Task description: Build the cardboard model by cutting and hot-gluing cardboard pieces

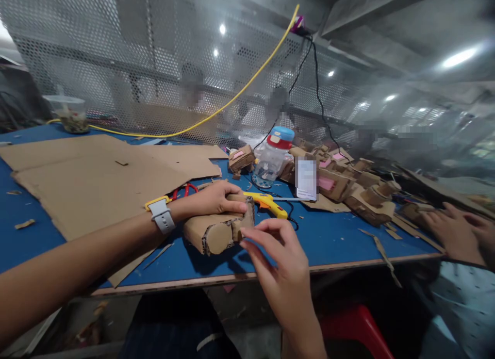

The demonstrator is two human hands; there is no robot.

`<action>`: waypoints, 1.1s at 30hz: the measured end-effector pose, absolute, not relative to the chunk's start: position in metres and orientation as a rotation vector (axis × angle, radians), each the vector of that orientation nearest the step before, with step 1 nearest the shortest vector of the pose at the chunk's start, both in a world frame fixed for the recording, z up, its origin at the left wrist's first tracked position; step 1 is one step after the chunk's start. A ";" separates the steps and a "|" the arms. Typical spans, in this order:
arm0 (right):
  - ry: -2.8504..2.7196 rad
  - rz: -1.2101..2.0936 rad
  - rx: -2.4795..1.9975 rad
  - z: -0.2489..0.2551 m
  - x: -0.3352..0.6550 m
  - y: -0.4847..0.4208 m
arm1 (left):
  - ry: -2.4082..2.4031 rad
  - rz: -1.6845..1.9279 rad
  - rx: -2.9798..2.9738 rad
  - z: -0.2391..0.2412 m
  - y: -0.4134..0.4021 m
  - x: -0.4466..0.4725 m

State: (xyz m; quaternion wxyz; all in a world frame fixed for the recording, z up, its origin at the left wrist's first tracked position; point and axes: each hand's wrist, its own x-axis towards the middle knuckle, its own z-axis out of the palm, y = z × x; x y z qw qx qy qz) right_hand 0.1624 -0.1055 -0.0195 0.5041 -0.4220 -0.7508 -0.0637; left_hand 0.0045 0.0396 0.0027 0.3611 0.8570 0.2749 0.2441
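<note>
A small cardboard construction with a round disc on its front face sits near the table's front edge. My left hand lies over its top, fingers bent around it, and holds it down. At its lower right edge, my right hand pinches the cardboard between thumb and index finger. Just behind the construction lies a yellow glue gun, its nozzle side partly hidden by my left hand. Red-handled scissors show beyond my left wrist.
A large cardboard sheet covers the left of the blue table. Behind stand a clear bottle, a lit phone and several cardboard models. Another person's hands are at the right. A yellow cable hangs across the back.
</note>
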 end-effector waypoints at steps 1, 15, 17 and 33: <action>-1.837 -0.173 -0.982 -0.021 0.161 -0.105 | 0.707 0.622 2.208 0.003 0.039 0.004; -1.843 -0.414 -0.774 -0.033 0.156 -0.092 | 0.724 0.619 2.216 0.002 0.041 0.004; -1.844 -0.407 -0.759 -0.033 0.156 -0.090 | 0.709 0.622 2.213 0.002 0.041 0.004; -1.835 -0.313 -0.738 -0.034 0.160 -0.084 | 0.692 0.657 2.233 -0.002 0.044 0.002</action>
